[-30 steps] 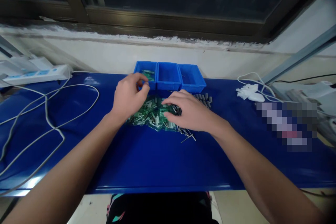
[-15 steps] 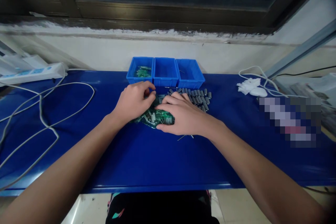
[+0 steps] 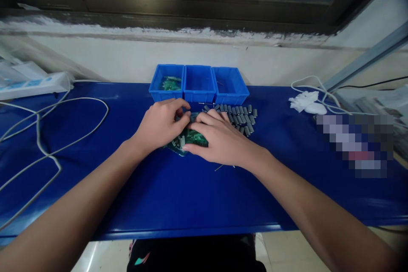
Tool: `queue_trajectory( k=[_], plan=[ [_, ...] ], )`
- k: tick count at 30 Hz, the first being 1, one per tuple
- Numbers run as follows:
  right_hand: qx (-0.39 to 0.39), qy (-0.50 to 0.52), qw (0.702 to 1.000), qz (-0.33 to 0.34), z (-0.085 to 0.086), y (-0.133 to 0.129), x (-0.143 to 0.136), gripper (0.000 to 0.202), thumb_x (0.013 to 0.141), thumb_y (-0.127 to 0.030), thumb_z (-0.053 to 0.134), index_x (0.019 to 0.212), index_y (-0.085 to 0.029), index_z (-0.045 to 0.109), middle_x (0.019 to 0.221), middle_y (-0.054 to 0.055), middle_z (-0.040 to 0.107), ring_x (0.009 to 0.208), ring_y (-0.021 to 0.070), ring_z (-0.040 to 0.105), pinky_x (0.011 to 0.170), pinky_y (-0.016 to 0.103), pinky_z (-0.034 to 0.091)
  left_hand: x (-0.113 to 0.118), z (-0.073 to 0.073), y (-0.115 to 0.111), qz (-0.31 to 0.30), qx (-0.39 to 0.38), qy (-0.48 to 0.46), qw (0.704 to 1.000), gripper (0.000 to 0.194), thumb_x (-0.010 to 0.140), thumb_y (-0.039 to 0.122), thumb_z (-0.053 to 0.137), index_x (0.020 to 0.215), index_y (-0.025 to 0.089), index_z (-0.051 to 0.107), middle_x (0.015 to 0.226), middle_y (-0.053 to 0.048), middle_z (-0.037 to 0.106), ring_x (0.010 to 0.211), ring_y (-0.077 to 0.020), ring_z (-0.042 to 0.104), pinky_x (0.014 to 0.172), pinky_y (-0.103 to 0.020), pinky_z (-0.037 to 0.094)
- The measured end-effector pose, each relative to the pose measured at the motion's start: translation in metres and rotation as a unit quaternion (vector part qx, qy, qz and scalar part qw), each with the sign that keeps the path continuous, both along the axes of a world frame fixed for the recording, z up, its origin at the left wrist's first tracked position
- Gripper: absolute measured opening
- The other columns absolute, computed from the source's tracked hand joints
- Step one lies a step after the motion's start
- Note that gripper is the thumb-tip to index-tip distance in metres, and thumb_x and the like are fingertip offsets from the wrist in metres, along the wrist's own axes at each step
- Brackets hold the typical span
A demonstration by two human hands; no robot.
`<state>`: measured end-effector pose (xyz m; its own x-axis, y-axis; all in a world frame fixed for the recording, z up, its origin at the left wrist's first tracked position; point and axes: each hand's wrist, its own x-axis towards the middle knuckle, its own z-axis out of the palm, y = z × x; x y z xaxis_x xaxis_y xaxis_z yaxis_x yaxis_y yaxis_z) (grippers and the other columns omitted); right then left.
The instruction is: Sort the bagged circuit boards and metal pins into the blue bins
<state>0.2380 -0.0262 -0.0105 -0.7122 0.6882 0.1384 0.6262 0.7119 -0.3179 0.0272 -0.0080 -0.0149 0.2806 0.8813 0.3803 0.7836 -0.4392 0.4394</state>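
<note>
Over green packets (image 3: 195, 137), curled hands (image 3: 161, 124).

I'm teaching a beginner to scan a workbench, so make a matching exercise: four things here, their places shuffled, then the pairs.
1. shiny green plastic packaging
2. small grey metal cylinders
3. crumpled white tissue
4. long white power strip

A. at the picture's far left
B. in front of the right-hand blue plastic bin
C. between left hand and right hand
D. well right of that bin

Pairs: 1-C, 2-B, 3-D, 4-A.

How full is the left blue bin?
Partly full: green pieces lie in the left blue bin, its back wall showing above them.
</note>
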Motion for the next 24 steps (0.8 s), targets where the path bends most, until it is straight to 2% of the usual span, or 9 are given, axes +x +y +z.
queue_trajectory(
  k=[8, 14, 16, 18, 21, 24],
  plan=[
    [0.012, 0.01, 1.0, -0.023, -0.004, -0.002, -0.007, 0.032, 0.102, -0.044, 0.061, 0.121, -0.019, 0.069, 0.118, 0.009, 0.067, 0.114, 0.0298, 0.052, 0.096, 0.046, 0.037, 0.001, -0.001, 0.0, -0.018, 0.004, 0.003, 1.0, 0.026, 0.094, 0.038, 0.059, 0.107, 0.022, 0.075, 0.089, -0.003, 0.075, 0.072, -0.0201, 0.067, 0.067, -0.034, 0.05],
    [-0.016, 0.062, 0.997, -0.05, -0.004, -0.005, -0.012, 0.018, 0.1, -0.037, 0.063, 0.095, -0.02, 0.067, 0.106, 0.007, 0.069, 0.109, 0.0282, 0.052, 0.09, 0.043, 0.036, 0.002, 0.001, -0.002, -0.019, 0.005, -0.002, 1.0, 0.025, 0.094, 0.037, 0.061, 0.107, 0.021, 0.075, 0.091, -0.003, 0.076, 0.073, -0.0204, 0.067, 0.067, -0.033, 0.048],
    [-0.041, 0.098, 0.992, -0.063, -0.002, -0.005, -0.012, 0.014, 0.099, -0.033, 0.063, 0.09, -0.022, 0.065, 0.1, 0.005, 0.071, 0.106, 0.0268, 0.055, 0.089, 0.042, 0.036, 0.003, 0.004, -0.003, -0.026, 0.003, -0.016, 1.0, 0.025, 0.098, 0.038, 0.058, 0.1, 0.021, 0.076, 0.089, -0.003, 0.075, 0.073, -0.0199, 0.066, 0.067, -0.033, 0.047],
    [-0.091, 0.156, 0.981, -0.076, 0.003, -0.003, -0.01, 0.01, 0.097, -0.03, 0.063, 0.09, -0.023, 0.064, 0.093, 0.002, 0.071, 0.097, 0.0237, 0.06, 0.087, 0.041, 0.038, 0.003, 0.008, -0.004, -0.045, -0.012, -0.048, 0.998, 0.035, 0.104, 0.04, 0.049, 0.092, 0.02, 0.076, 0.085, -0.003, 0.075, 0.073, -0.0192, 0.065, 0.068, -0.032, 0.047],
    [-0.17, 0.27, 0.943, -0.091, 0.009, 0.002, -0.005, 0.008, 0.096, -0.032, 0.064, 0.093, -0.024, 0.065, 0.088, 0.001, 0.071, 0.085, 0.0199, 0.064, 0.078, 0.037, 0.045, 0.002, 0.013, -0.004, -0.059, -0.045, -0.107, 0.992, 0.05, 0.11, 0.047, 0.039, 0.09, 0.02, 0.076, 0.08, -0.003, 0.073, 0.073, -0.0184, 0.065, 0.069, -0.031, 0.048],
    [-0.17, 0.377, 0.903, -0.113, 0.011, 0.009, 0.0, 0.013, 0.095, -0.036, 0.068, 0.095, -0.023, 0.066, 0.09, 0.003, 0.072, 0.083, 0.019, 0.066, 0.073, 0.035, 0.049, 0.0, 0.015, -0.004, -0.075, -0.077, -0.157, 0.982, 0.047, 0.107, 0.055, 0.047, 0.096, 0.021, 0.077, 0.084, -0.003, 0.073, 0.076, -0.0186, 0.065, 0.067, -0.03, 0.05]
  ],
)
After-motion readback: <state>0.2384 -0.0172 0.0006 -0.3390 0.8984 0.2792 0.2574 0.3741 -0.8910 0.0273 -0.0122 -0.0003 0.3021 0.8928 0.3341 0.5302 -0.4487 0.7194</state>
